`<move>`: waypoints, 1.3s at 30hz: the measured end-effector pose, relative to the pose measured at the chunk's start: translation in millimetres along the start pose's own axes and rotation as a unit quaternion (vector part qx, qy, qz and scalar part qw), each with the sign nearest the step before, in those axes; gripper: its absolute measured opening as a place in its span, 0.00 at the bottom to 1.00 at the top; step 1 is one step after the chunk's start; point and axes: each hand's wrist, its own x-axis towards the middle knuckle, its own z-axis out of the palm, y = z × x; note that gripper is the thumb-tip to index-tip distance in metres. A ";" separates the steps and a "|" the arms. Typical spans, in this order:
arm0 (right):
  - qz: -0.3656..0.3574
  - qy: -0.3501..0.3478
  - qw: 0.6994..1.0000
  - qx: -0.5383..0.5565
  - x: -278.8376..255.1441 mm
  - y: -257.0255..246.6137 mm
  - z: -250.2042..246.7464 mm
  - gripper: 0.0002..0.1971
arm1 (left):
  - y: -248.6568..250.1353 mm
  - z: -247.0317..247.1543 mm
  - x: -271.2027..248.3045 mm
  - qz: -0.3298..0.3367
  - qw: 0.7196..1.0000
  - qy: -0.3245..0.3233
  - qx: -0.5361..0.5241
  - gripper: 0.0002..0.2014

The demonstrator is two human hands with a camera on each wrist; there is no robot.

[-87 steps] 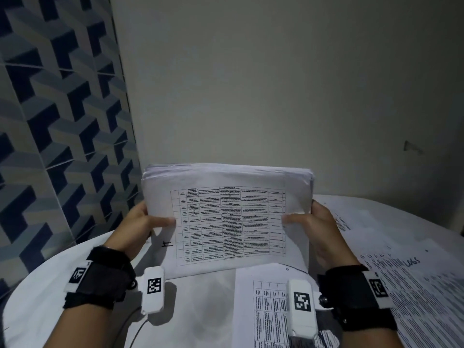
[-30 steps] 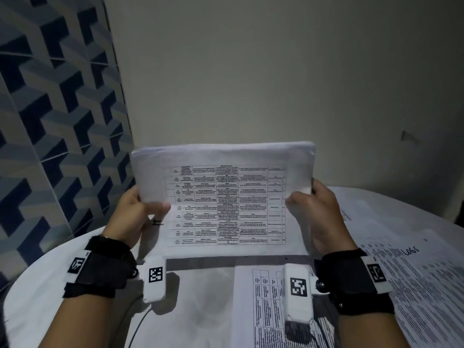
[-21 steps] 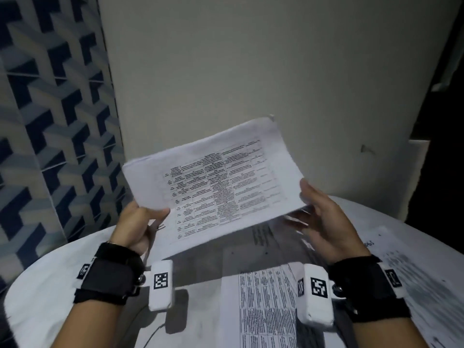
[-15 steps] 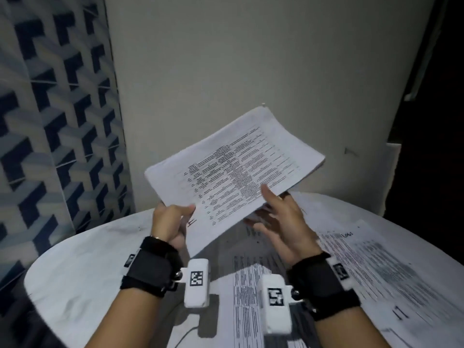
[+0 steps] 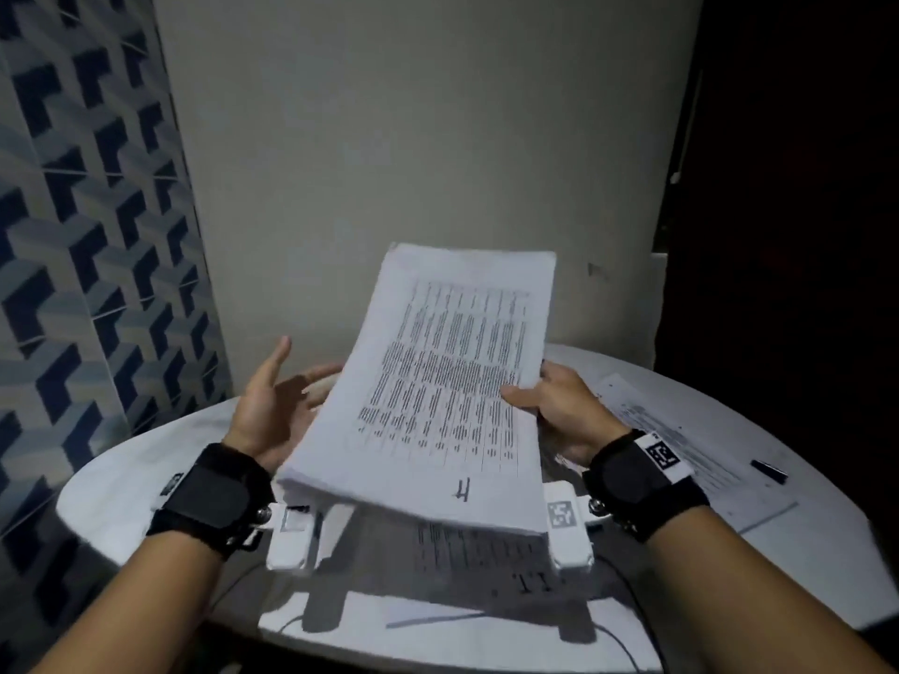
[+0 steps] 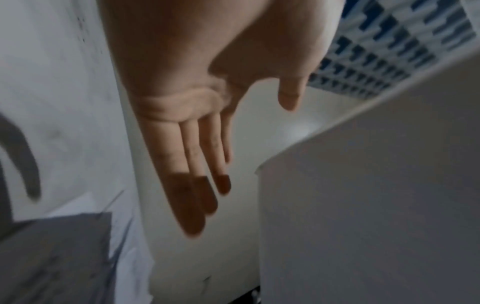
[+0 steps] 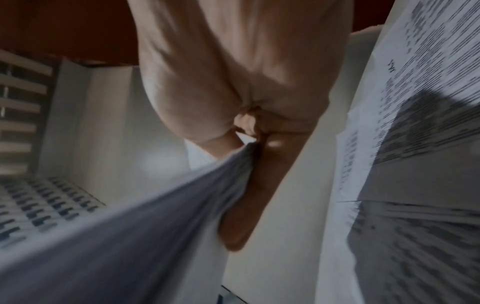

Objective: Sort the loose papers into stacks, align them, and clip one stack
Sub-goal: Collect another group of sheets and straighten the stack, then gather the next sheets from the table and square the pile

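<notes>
A thick stack of printed papers point(image 5: 447, 381) hangs over the white round table point(image 5: 121, 479), its short edge towards me and its far end tilted up. My right hand point(image 5: 549, 406) pinches its right edge, thumb on top and fingers below; the right wrist view shows the right hand point(image 7: 249, 144) clamped on the stack point(image 7: 155, 226). My left hand point(image 5: 277, 396) is open with straight fingers beside the stack's left edge. In the left wrist view, the left hand point(image 6: 197, 164) holds nothing, and the stack's underside point(image 6: 363, 205) lies to its right. Whether they touch is unclear.
Loose printed sheets point(image 5: 681, 430) lie on the right of the table, and another sheet point(image 5: 462, 542) lies under the held stack. A small dark object point(image 5: 768, 470) rests near the right rim. A plain wall stands behind and patterned tiles point(image 5: 73, 284) to the left.
The stack stood upright between both hands with its long edge level. It has turned a quarter turn and tilted back; my left hand let go and opened, and the right hand holds it alone.
</notes>
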 end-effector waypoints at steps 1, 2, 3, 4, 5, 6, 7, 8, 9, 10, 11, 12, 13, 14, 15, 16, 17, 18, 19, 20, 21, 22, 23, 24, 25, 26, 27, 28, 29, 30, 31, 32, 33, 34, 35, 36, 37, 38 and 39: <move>0.020 -0.021 0.999 -0.030 -5.3 3.7 -1.1 0.17 | -4.0 4.1 -4.8 -0.029 0.998 -0.022 0.053 0.36; 0.035 -0.036 0.997 -0.059 -9.7 7.7 -1.7 0.17 | -9.5 7.7 -8.0 -0.041 0.993 -0.052 0.102 0.30; 0.046 -0.045 0.995 -0.079 -12.5 11.4 -2.5 0.16 | -14.9 12.7 -11.7 -0.043 0.985 -0.079 0.148 0.22; 0.054 -0.049 0.994 -0.086 -14.2 14.4 -3.4 0.16 | -21.4 17.1 -14.6 -0.040 0.977 -0.093 0.187 0.18; 0.059 -0.053 0.993 -0.085 -15.9 16.2 -4.2 0.17 | -27.5 20.2 -17.3 -0.026 0.971 -0.097 0.218 0.19; 0.058 -0.054 0.994 -0.081 -15.5 17.9 -5.3 0.17 | -32.2 21.3 -17.0 -0.004 0.966 -0.088 0.244 0.21; 0.056 -0.054 0.994 -0.079 -13.9 18.7 -7.1 0.17 | -36.1 22.9 -16.2 0.018 0.963 -0.081 0.257 0.23; 0.054 -0.055 0.994 -0.077 -11.5 18.3 -9.0 0.16 | -38.7 22.1 -12.3 0.034 0.962 -0.074 0.262 0.25; 0.052 -0.059 0.994 -0.072 -7.9 17.6 -12.5 0.15 | -41.1 20.5 -6.2 0.039 0.963 -0.068 0.259 0.26; 0.053 -0.063 0.995 -0.065 -4.7 16.1 -17.6 0.14 | -42.6 20.1 -0.7 0.041 0.965 -0.059 0.250 0.26; 0.058 -0.055 0.995 -0.061 -1.6 14.4 -24.4 0.15 | -43.2 19.8 5.0 0.041 0.970 -0.042 0.238 0.26; 0.066 -0.035 0.995 -0.064 2.7 12.4 -33.9 0.17 | -43.4 19.6 11.4 0.045 0.974 -0.025 0.223 0.26; 0.072 -0.004 0.994 -0.082 8.9 12.5 -46.9 0.19 | -42.8 20.7 16.6 0.048 0.977 -0.010 0.206 0.26; 0.071 0.036 0.987 -0.136 15.1 13.3 -61.9 0.19 | -41.8 21.2 22.6 0.051 0.981 0.004 0.186 0.25; 0.066 0.080 0.968 -0.230 21.7 14.4 -78.4 0.18 | -41.0 22.3 28.5 0.054 0.985 0.016 0.164 0.25; 0.070 0.116 0.927 -0.349 29.4 18.5 -99.3 0.17 | -40.7 23.9 34.7 0.059 0.988 0.029 0.143 0.24; 0.096 0.135 0.874 -0.457 34.2 21.1 -118.5 0.20 | -41.1 24.5 42.2 0.064 0.989 0.043 0.124 0.24; 0.146 0.148 0.817 -0.537 39.2 26.0 -139.6 0.27 | -42.4 25.3 49.2 0.071 0.990 0.056 0.111 0.24; 0.190 0.161 0.775 -0.580 44.0 30.9 -159.3 0.38 | -44.1 26.2 56.4 0.075 0.989 0.070 0.102 0.25; 0.227 0.173 0.751 -0.595 49.4 37.1 -179.6 0.51 | -45.4 26.3 63.4 0.079 0.989 0.082 0.091 0.26; 0.258 0.177 0.742 -0.593 52.0 41.7 -194.4 0.62 | -46.6 24.5 71.8 0.080 0.989 0.094 0.081 0.27; 0.281 0.175 0.750 -0.573 53.9 45.4 -205.7 0.70 | -48.0 22.0 79.9 0.083 0.989 0.104 0.069 0.27; 0.301 0.171 0.761 -0.548 53.9 48.4 -214.0 0.73 | -49.8 18.6 86.1 0.084 0.988 0.114 0.057 0.28; 0.311 0.163 0.770 -0.533 54.3 49.4 -219.0 0.71 | -52.1 15.3 91.3 0.084 0.988 0.124 0.047 0.28; 0.315 0.155 0.773 -0.528 53.5 47.1 -219.0 0.69 | -56.3 10.8 96.6 0.084 0.987 0.133 0.037 0.28; 0.320 0.141 0.769 -0.536 55.0 47.2 -218.4 0.65 | -61.1 6.6 101.0 0.084 0.987 0.136 0.024 0.28; 0.317 0.134 0.772 -0.534 54.4 44.4 -214.4 0.59 | -66.0 1.7 105.5 0.081 0.987 0.138 0.012 0.27; 0.323 0.136 0.779 -0.520 56.8 42.4 -210.2 0.50 | -70.4 -1.2 107.6 0.075 0.988 0.137 0.003 0.25; 0.329 0.133 0.788 -0.503 57.5 39.0 -203.7 0.43 | -73.6 -4.0 111.1 0.068 0.988 0.137 -0.002 0.21; 0.342 0.125 0.796 -0.484 59.7 34.9 -196.7 0.38 | -75.5 -6.2 113.9 0.063 0.989 0.134 -0.007 0.19; 0.350 0.114 0.800 -0.474 61.9 35.0 -191.0 0.36 | -77.2 -8.9 116.2 0.062 0.989 0.134 -0.012 0.20; 0.349 0.110 0.803 -0.471 65.9 35.6 -185.7 0.35 | -77.8 -10.9 117.0 0.063 0.989 0.133 -0.014 0.22; 0.343 0.110 0.802 -0.478 70.0 38.9 -181.4 0.32 | -77.4 -13.0 118.8 0.063 0.989 0.137 -0.015 0.24; 0.337 0.103 0.802 -0.483 72.9 43.8 -176.8 0.30 | -77.2 -13.7 118.8 0.065 0.988 0.136 -0.017 0.26; 0.319 0.097 0.815 -0.474 75.5 48.4 -172.3 0.30 | -77.3 -14.3 118.9 0.068 0.988 0.140 -0.023 0.28; 0.315 0.093 0.819 -0.470 79.5 52.6 -169.2 0.34 | -77.2 -14.1 118.5 0.071 0.988 0.137 -0.029 0.29; 0.319 0.090 0.822 -0.463 80.4 52.1 -162.4 0.38 | -77.7 -13.5 118.3 0.075 0.987 0.136 -0.032 0.29; 0.322 0.089 0.813 -0.477 83.8 51.1 -159.1 0.36 | -78.6 -12.6 117.9 0.079 0.987 0.134 -0.033 0.28; 0.321 0.094 0.801 -0.496 84.9 48.2 -156.0 0.29 | -79.1 -12.2 118.3 0.082 0.987 0.133 -0.031 0.27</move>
